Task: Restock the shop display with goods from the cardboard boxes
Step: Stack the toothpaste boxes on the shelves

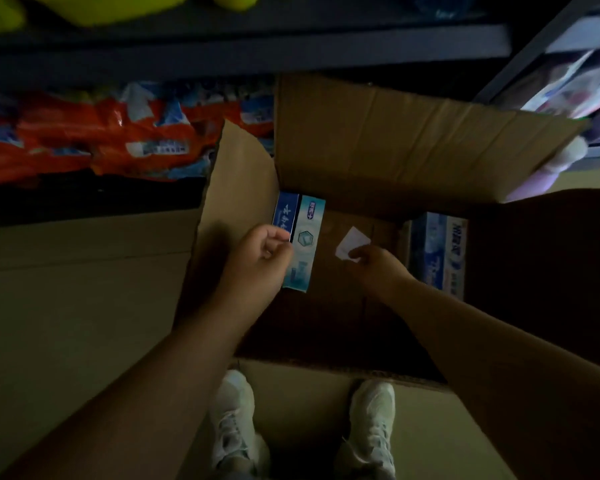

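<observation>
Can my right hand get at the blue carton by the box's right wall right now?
Probably not freely: the right hand pinches a white slip. The blue carton lies uncovered beside it.

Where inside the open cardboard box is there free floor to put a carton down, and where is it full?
The box floor is bare between the blue carton gripped by the left hand and the stacked cartons along the right wall. The right hand, pinching a white paper slip, hovers over this patch. The right wall side is crowded.

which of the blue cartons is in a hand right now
The carton at the box's left wall, gripped by the left hand. The other carton lies untouched by the right wall.
</observation>
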